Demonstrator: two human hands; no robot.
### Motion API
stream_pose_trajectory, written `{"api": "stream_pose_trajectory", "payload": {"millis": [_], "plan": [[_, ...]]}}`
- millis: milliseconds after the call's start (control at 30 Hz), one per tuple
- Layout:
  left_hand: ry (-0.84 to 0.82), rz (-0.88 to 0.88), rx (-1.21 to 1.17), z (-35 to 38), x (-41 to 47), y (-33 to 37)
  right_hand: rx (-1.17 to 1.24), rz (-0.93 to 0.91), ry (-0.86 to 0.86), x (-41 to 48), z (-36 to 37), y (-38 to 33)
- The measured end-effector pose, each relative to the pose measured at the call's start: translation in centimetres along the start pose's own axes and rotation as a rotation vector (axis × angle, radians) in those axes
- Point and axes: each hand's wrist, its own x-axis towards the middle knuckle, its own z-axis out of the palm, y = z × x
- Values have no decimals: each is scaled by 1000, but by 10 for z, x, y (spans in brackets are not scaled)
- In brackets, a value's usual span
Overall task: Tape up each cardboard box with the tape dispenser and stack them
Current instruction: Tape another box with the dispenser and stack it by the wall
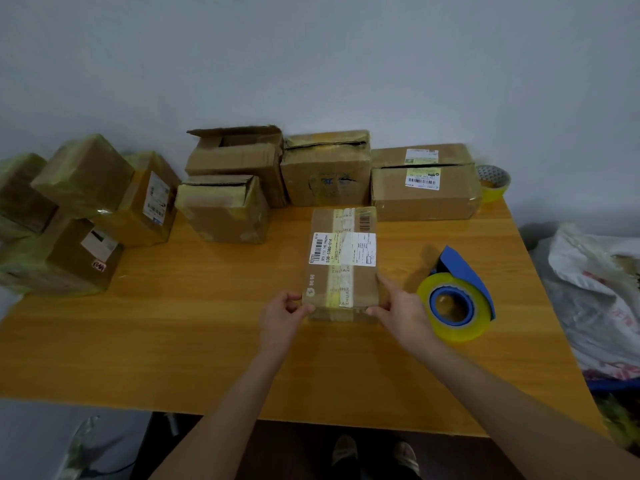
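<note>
The left hand [284, 311] and the right hand [398, 306] hold the near corners of the flat box [341, 261] in the middle of the table [173, 341], and a quick pull could bump the tape dispenser [453, 303] near the right hand.

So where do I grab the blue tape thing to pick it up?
Grab the tape dispenser by its blue back part, coming down from above. That part sticks up clear of the table, while the roll in front looks wide and lies low.
</note>
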Motion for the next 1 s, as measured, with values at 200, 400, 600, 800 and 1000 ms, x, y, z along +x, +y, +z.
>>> {"api": "stream_pose_trajectory", "payload": {"millis": [200, 400, 600, 800, 1000], "plan": [[-36, 108, 298, 2, 1, 6, -412, -111, 26, -1, -3, -9], [-96, 160, 411, 25, 6, 23, -462, -95, 48, 7, 9, -23], [-130, 251, 395, 13, 13, 3, -372, -217, 37, 11, 11, -1], [-235, 296, 375, -6, 9, -6, -154, -253, -113, 11, -3, 18], [-233, 121, 97, 16, -4, 23, -153, -50, -77, 8, -2, -9]]}}
